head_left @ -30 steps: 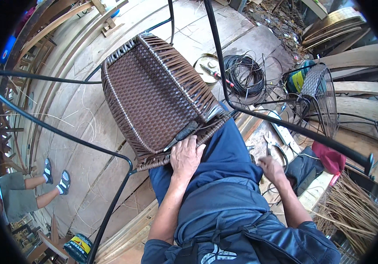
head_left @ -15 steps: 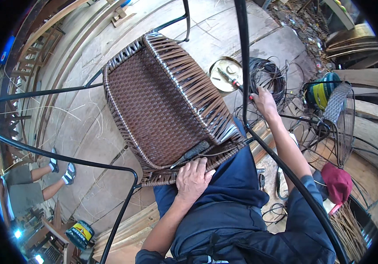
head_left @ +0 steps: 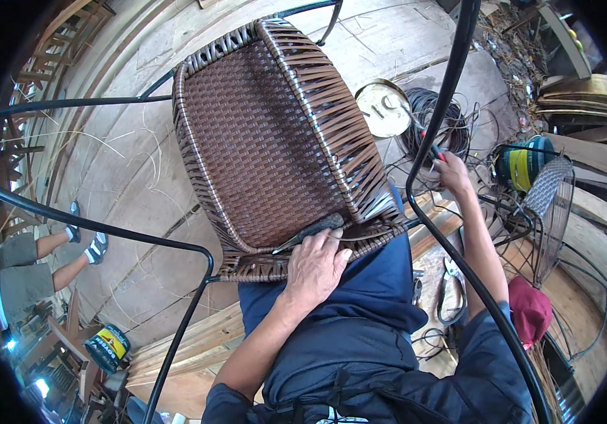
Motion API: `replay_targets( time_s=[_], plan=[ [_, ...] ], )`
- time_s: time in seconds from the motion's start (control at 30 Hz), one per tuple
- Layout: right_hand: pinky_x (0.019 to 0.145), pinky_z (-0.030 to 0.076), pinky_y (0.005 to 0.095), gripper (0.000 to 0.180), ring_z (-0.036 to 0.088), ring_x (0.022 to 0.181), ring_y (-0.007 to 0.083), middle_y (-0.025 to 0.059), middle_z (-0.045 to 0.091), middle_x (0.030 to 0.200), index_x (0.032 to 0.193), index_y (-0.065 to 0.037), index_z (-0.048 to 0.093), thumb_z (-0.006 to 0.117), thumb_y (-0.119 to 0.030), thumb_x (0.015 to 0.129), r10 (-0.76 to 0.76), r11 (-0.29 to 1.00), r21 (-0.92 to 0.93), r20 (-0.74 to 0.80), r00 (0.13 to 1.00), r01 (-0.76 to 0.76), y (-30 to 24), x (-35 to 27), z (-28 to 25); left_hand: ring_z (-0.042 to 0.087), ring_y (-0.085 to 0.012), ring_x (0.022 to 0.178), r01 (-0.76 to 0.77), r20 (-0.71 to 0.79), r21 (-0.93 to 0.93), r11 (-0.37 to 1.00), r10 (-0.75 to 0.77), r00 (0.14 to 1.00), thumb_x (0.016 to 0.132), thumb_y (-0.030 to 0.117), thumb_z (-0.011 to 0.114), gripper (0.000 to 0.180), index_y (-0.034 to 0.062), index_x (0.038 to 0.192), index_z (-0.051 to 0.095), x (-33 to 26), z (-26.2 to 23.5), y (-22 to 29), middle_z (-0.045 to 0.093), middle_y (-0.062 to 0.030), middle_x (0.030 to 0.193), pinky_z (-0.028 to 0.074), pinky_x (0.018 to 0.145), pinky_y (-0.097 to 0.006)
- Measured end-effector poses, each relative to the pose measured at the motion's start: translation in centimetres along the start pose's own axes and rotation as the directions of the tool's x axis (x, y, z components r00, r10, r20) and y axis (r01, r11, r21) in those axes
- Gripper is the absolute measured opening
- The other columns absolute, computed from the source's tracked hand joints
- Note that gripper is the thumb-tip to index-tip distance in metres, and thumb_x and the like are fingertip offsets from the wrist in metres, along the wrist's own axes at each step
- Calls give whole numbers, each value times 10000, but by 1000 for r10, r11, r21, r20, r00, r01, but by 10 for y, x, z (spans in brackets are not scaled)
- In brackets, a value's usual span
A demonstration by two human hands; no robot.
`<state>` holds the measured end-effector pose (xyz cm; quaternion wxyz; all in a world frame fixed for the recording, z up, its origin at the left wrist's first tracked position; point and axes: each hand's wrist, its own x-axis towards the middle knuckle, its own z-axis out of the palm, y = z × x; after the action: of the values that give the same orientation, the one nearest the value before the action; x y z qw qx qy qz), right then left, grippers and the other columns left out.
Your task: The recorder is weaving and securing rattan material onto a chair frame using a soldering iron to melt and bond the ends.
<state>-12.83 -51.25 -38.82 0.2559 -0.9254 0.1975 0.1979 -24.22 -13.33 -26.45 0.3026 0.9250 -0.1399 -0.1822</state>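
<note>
A brown woven chair seat (head_left: 247,148) on a black metal frame (head_left: 105,226) lies across my lap. My left hand (head_left: 317,268) rests on its near rim, fingers stretched out and thumb apart. Just past those fingertips, a pointed tool with a dark, rough handle (head_left: 317,227) lies on the weave. My right hand (head_left: 453,175) is out to the right beyond a frame leg, closed around a slim tool with a red and black handle (head_left: 436,151). The frame leg hides part of that tool, so its exact kind is unclear.
A round pale lid (head_left: 385,116) with small pieces in it and a coil of dark strand (head_left: 439,120) lie right of the seat. Shears (head_left: 450,290) are beside my leg. A maroon cap (head_left: 529,309) and a bucket (head_left: 522,164) stand right. Another person's legs (head_left: 56,258) show left.
My right hand has drawn the tool away from the lid, to the right and slightly nearer. My left hand stays on the rim. The view has shifted a little.
</note>
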Motion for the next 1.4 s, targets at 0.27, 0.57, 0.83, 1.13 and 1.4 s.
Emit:
replay_targets(
  time_s=[0.27, 0.57, 0.83, 1.13, 1.4],
  plan=[
    [473, 328, 218, 295, 414, 535, 51, -60, 465, 642, 1161, -40, 596, 535, -199, 920, 146, 954, 263, 13, 989, -144, -34, -141, -164, 568, -153, 804, -97, -69, -812, 575, 70, 995, 987, 208, 476, 303, 5, 1205, 531, 27, 9, 23, 596, -98, 1122, 486, 757, -264],
    [695, 398, 260, 272, 472, 751, 112, 16, 524, 811, 1065, -41, 554, 583, -91, 799, -125, 992, 24, 40, 991, 124, -65, -184, -228, 472, -69, 671, 210, 253, -918, 336, 89, 963, 1009, 392, 394, 415, 35, 979, 604, 43, 10, 22, 596, -13, 837, 436, 645, -205],
    [791, 423, 382, 252, 575, 833, 308, 133, 582, 865, 996, -43, 548, 599, -26, 749, -363, 784, -449, 226, 904, 427, -140, -157, -216, 484, -167, 575, -3, 72, -848, 530, 121, 990, 977, 258, 431, 368, 8, 716, 501, 44, 19, 24, 514, -65, 651, 415, 557, -320],
    [858, 369, 389, 263, 569, 870, 234, 70, 602, 797, 1002, -118, 692, 671, -291, 805, -415, 557, -625, 361, 835, 547, -173, -139, -186, 365, -169, 521, -144, -138, -750, 646, 60, 989, 925, 122, 468, 314, -16, 650, 411, 40, 19, 34, 389, -95, 576, 344, 508, -339],
    [858, 365, 373, 219, 583, 844, 214, 73, 611, 777, 915, -114, 718, 668, -301, 812, -445, 519, -635, 370, 815, 572, -188, -136, -172, 444, -271, 474, -132, -150, -759, 638, 26, 988, 911, 127, 495, 325, -23, 629, 433, 38, 20, 32, 441, -149, 555, 372, 491, -388]
  ],
)
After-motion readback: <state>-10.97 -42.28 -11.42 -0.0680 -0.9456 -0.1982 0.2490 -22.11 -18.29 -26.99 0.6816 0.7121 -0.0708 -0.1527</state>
